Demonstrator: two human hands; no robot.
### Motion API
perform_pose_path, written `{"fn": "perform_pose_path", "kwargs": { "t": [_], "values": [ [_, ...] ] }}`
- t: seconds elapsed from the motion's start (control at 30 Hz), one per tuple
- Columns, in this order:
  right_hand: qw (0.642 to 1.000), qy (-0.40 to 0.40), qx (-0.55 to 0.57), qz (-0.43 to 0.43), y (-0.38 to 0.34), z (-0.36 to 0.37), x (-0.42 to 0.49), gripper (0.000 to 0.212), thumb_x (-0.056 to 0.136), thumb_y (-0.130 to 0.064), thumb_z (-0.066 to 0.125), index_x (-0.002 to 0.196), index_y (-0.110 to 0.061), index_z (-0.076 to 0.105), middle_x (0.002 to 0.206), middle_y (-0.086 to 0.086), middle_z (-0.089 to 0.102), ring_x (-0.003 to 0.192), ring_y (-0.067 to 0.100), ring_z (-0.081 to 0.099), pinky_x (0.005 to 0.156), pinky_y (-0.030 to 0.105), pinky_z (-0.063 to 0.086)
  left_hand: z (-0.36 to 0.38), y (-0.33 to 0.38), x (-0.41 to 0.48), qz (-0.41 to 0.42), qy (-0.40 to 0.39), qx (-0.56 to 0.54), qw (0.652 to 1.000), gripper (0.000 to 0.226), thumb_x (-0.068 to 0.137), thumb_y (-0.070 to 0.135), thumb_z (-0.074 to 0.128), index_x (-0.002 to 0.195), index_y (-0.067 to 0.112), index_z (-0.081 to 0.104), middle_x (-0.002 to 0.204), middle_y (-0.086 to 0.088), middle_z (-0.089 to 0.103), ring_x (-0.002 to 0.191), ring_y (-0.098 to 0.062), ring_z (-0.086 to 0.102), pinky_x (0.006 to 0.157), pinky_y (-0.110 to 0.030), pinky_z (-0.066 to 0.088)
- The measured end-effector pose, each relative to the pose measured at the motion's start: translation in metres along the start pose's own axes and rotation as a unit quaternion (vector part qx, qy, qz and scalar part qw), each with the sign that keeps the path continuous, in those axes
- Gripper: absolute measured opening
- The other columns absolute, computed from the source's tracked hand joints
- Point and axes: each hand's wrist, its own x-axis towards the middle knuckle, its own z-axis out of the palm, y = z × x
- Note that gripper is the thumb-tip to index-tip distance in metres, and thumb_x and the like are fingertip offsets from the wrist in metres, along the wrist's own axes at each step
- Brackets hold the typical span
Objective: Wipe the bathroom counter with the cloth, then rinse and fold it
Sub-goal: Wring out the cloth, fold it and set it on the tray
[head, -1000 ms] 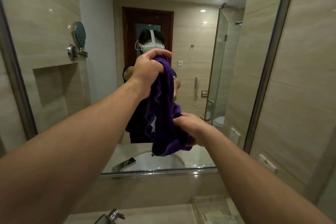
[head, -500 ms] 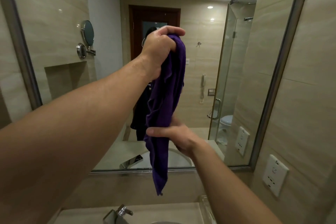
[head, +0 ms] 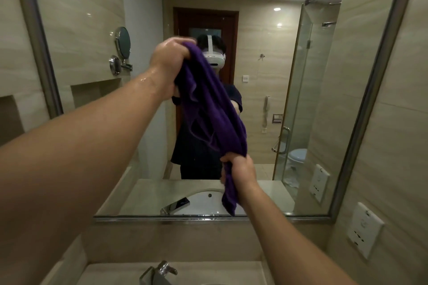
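Above sink, left hand (head: 170, 58) at 11 o'clock, right hand (head: 240, 169) at 5, both clenching wet purple cloth (head: 208, 109); folding stage, next align corners.

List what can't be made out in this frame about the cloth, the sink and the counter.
Head view only:
- Cloth: bunched between left hand and right hand; fold state and wetness can't be told.
- Grip: the fingers of both hands are wrapped in fabric, mostly hidden.
- Faucet: cut off by the bottom edge; running water not visible.
- Counter: only a strip shows, arms cover the rest; wiped or not is unclear.
- Basin: below the frame, seen only as a mirror reflection.
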Motion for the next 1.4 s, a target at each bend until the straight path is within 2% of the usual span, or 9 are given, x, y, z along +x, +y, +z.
{"fn": "perform_pose_path", "kwargs": {
  "t": [0.13, 0.3, 0.4, 0.57, 0.7, 0.8, 1.07, 1.3, 1.4],
  "values": [
    [0.997, 0.028, -0.065, -0.033, -0.052, -0.015, 0.001, 0.017, 0.087, 0.002, 0.047, 0.088, -0.013, 0.055, 0.059, 0.001, 0.049, 0.047, 0.013, 0.041, 0.045, 0.027, 0.032, -0.028, -0.053, -0.004, -0.138, 0.029, 0.073, 0.987, 0.024, 0.087, 0.013, 0.052, 0.107, 0.02, 0.063, 0.111, -0.007, 0.067, 0.101, -0.028, 0.062, 0.081, -0.042, 0.052],
    [0.941, -0.166, -0.289, 0.066, -0.117, -0.073, 0.007, 0.043, 0.082, -0.001, 0.058, 0.118, -0.025, 0.064, 0.072, 0.004, 0.067, 0.05, 0.015, 0.049, 0.045, 0.025, 0.041, -0.066, -0.104, -0.019, -0.255, 0.079, -0.068, 0.961, 0.043, 0.07, -0.005, 0.043, 0.102, 0.013, 0.065, 0.107, -0.016, 0.066, 0.097, -0.033, 0.063, 0.07, -0.047, 0.054],
    [0.947, -0.228, -0.218, 0.057, -0.122, -0.089, 0.005, 0.051, 0.077, -0.007, 0.065, 0.127, -0.012, 0.06, 0.077, 0.003, 0.067, 0.058, 0.014, 0.055, 0.055, 0.025, 0.049, -0.07, -0.119, -0.028, -0.267, 0.056, -0.132, 0.953, 0.037, 0.069, -0.005, 0.039, 0.092, 0.008, 0.065, 0.094, -0.015, 0.068, 0.087, -0.033, 0.065, 0.072, -0.042, 0.054],
    [0.975, -0.213, -0.051, 0.039, -0.113, -0.084, -0.003, 0.033, 0.076, -0.023, 0.078, 0.104, -0.008, 0.07, 0.079, 0.007, 0.068, 0.062, 0.015, 0.06, 0.072, 0.035, 0.058, -0.065, -0.122, -0.041, -0.214, -0.076, -0.109, 0.968, 0.024, 0.071, 0.002, 0.042, 0.087, 0.005, 0.06, 0.083, -0.012, 0.067, 0.075, -0.025, 0.065, 0.072, -0.033, 0.054],
    [0.894, -0.065, -0.432, -0.105, -0.108, -0.047, -0.007, 0.048, 0.095, -0.05, 0.06, 0.061, -0.016, 0.066, 0.054, -0.002, 0.061, 0.051, 0.01, 0.059, 0.062, 0.028, 0.048, -0.046, -0.099, -0.046, -0.111, -0.257, 0.025, 0.96, 0.032, 0.064, 0.01, 0.054, 0.092, 0.008, 0.068, 0.095, -0.018, 0.063, 0.09, -0.031, 0.06, 0.083, -0.041, 0.048],
    [0.856, -0.087, -0.465, -0.207, -0.104, -0.016, -0.006, 0.051, 0.098, -0.052, 0.054, 0.065, -0.017, 0.072, 0.066, 0.0, 0.07, 0.068, 0.017, 0.066, 0.073, 0.037, 0.051, -0.015, -0.092, -0.052, -0.123, -0.336, 0.058, 0.932, 0.056, 0.064, 0.006, 0.058, 0.119, 0.014, 0.064, 0.118, -0.023, 0.062, 0.102, -0.037, 0.063, 0.091, -0.046, 0.052],
    [0.941, 0.036, -0.205, -0.265, -0.066, 0.017, -0.006, 0.042, 0.093, -0.059, 0.056, 0.112, -0.023, 0.06, 0.113, -0.001, 0.06, 0.104, 0.017, 0.062, 0.092, 0.041, 0.055, 0.039, -0.107, -0.072, -0.141, -0.221, -0.149, 0.954, 0.063, 0.067, 0.007, 0.055, 0.13, 0.012, 0.048, 0.113, -0.018, 0.065, 0.101, -0.031, 0.067, 0.078, -0.039, 0.055],
    [0.978, -0.028, -0.142, -0.15, -0.032, 0.021, -0.016, 0.037, 0.093, -0.059, 0.055, 0.1, -0.028, 0.074, 0.097, 0.0, 0.077, 0.094, 0.015, 0.073, 0.092, 0.045, 0.058, 0.054, -0.12, -0.073, -0.234, -0.106, -0.079, 0.963, 0.027, 0.091, 0.019, 0.048, 0.102, 0.001, 0.066, 0.096, -0.02, 0.066, 0.087, -0.026, 0.064, 0.084, -0.034, 0.054],
    [0.962, -0.106, -0.178, -0.178, -0.011, 0.0, -0.016, 0.039, 0.084, -0.044, 0.077, 0.118, -0.03, 0.065, 0.108, -0.002, 0.072, 0.1, 0.013, 0.07, 0.092, 0.039, 0.058, 0.032, -0.111, -0.071, -0.325, -0.211, -0.01, 0.922, 0.017, 0.08, 0.004, 0.05, 0.08, 0.003, 0.067, 0.079, -0.014, 0.064, 0.072, -0.025, 0.063, 0.074, -0.035, 0.053]
  ]
}}
